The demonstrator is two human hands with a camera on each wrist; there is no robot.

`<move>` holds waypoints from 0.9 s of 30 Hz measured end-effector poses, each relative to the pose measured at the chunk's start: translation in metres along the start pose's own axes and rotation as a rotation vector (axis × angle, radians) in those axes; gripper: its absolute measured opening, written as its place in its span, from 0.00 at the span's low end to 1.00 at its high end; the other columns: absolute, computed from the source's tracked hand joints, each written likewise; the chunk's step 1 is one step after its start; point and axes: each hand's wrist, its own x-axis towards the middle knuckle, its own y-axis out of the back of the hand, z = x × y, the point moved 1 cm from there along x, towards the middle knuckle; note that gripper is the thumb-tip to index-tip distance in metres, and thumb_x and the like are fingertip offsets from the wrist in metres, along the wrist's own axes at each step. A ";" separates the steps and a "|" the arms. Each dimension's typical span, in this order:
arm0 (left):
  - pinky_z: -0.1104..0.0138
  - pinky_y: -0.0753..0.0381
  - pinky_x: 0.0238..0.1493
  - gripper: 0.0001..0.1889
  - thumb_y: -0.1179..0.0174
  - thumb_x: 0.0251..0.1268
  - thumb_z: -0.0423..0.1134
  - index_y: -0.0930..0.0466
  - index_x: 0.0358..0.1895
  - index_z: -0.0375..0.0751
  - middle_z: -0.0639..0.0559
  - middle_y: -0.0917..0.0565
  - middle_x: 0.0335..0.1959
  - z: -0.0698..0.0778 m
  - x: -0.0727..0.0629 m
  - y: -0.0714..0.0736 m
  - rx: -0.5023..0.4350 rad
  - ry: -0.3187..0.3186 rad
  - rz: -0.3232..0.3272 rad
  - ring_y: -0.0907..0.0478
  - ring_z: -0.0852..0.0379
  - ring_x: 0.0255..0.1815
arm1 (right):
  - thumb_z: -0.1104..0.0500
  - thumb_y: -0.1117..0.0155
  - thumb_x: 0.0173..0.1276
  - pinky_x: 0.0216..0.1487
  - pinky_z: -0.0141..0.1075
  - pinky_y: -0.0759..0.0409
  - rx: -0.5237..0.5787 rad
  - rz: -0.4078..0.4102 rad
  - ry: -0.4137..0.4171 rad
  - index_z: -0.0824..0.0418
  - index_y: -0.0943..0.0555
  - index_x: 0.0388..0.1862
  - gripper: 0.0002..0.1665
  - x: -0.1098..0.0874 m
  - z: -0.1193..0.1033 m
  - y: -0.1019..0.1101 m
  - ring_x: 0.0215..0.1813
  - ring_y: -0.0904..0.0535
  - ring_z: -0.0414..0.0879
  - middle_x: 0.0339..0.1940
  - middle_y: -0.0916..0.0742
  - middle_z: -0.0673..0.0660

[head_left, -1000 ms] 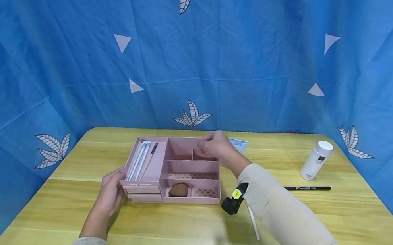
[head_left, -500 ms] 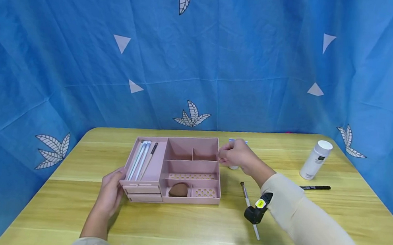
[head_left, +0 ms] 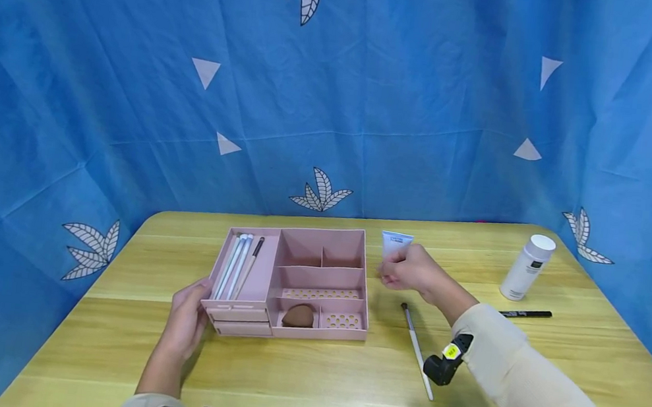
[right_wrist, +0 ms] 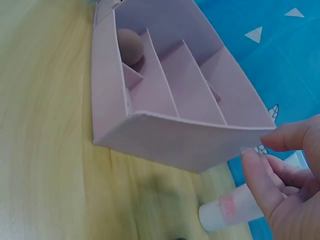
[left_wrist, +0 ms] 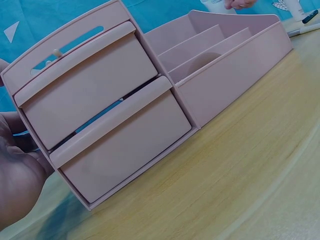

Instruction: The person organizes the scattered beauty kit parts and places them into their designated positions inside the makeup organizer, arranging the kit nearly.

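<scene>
A pink desk organizer (head_left: 318, 335) with open compartments and two drawers (left_wrist: 90, 90) stands on the table. My left hand (head_left: 185, 318) grips its left side, with some fingers hidden behind it in the left wrist view. Several slim brushes (head_left: 238, 267) lie in its left tray; a brown makeup sponge (head_left: 299, 317) sits in a front compartment. Off the organizer's right end, my right hand (head_left: 414, 270) is at a pale squeeze tube (head_left: 396, 240), hiding its lower part in the head view. In the right wrist view, thumb and forefinger stand apart before the tube (right_wrist: 229, 206).
A white brush (head_left: 419, 354) with a dark tip lies to the right of the organizer. Farther right are a black pen (head_left: 529, 314) and an upright white bottle (head_left: 526, 270). A blue curtain (head_left: 431, 108) hangs behind the wooden table (head_left: 306, 387).
My right hand has moved from over the organizer's back right compartment, rightward and down to the tube. My left hand stays on the organizer.
</scene>
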 end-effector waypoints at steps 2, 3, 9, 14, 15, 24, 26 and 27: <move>0.75 0.25 0.56 0.27 0.62 0.76 0.45 0.39 0.63 0.21 0.64 0.19 0.43 0.001 0.000 0.000 0.002 0.008 0.003 0.24 0.66 0.50 | 0.70 0.45 0.62 0.42 0.35 0.15 -0.012 0.001 -0.010 0.76 0.25 0.40 0.09 -0.001 0.003 0.001 0.32 0.20 0.41 0.36 0.19 0.62; 0.75 0.26 0.56 0.27 0.62 0.76 0.45 0.39 0.63 0.21 0.64 0.19 0.43 0.001 0.000 0.000 0.003 0.013 0.005 0.24 0.66 0.50 | 0.70 0.45 0.62 0.43 0.36 0.15 -0.014 0.004 -0.018 0.76 0.25 0.40 0.09 -0.002 0.004 0.002 0.32 0.20 0.41 0.37 0.19 0.63; 0.76 0.26 0.57 0.27 0.62 0.76 0.45 0.38 0.64 0.23 0.64 0.20 0.44 0.000 0.000 0.000 0.004 0.026 0.013 0.25 0.66 0.51 | 0.67 0.43 0.66 0.46 0.39 0.16 -0.018 0.008 -0.050 0.76 0.26 0.44 0.12 -0.005 0.012 0.004 0.33 0.19 0.43 0.45 0.20 0.70; 0.76 0.27 0.57 0.28 0.61 0.76 0.46 0.38 0.64 0.24 0.64 0.20 0.45 0.000 0.000 0.000 0.008 0.030 0.010 0.25 0.66 0.52 | 0.65 0.43 0.67 0.46 0.40 0.16 -0.035 0.000 -0.057 0.77 0.27 0.46 0.15 -0.008 0.019 0.006 0.36 0.18 0.46 0.42 0.20 0.68; 0.76 0.27 0.57 0.28 0.61 0.76 0.46 0.38 0.64 0.24 0.64 0.20 0.45 0.001 0.000 0.000 0.008 0.031 0.009 0.25 0.66 0.52 | 0.65 0.43 0.67 0.45 0.40 0.15 -0.040 -0.001 -0.057 0.77 0.26 0.45 0.15 -0.008 0.021 0.006 0.36 0.18 0.47 0.41 0.19 0.68; 0.76 0.27 0.57 0.28 0.61 0.76 0.46 0.38 0.64 0.23 0.65 0.20 0.44 0.001 0.001 -0.001 0.008 0.029 0.006 0.25 0.66 0.52 | 0.66 0.41 0.65 0.38 0.34 0.15 -0.100 0.019 -0.082 0.75 0.24 0.42 0.12 -0.014 0.041 0.010 0.33 0.19 0.45 0.34 0.17 0.64; 0.76 0.26 0.57 0.28 0.62 0.76 0.46 0.38 0.64 0.22 0.64 0.20 0.44 0.001 0.001 -0.001 0.002 0.026 0.007 0.25 0.66 0.52 | 0.66 0.41 0.65 0.36 0.33 0.15 -0.113 0.021 -0.086 0.76 0.24 0.42 0.11 -0.015 0.045 0.011 0.31 0.19 0.44 0.33 0.17 0.63; 0.76 0.26 0.57 0.28 0.62 0.76 0.45 0.38 0.64 0.22 0.64 0.20 0.44 0.001 0.000 -0.001 -0.001 0.026 0.006 0.25 0.66 0.51 | 0.67 0.42 0.65 0.36 0.33 0.15 -0.119 0.017 -0.086 0.76 0.23 0.41 0.11 -0.016 0.047 0.011 0.31 0.20 0.44 0.33 0.17 0.62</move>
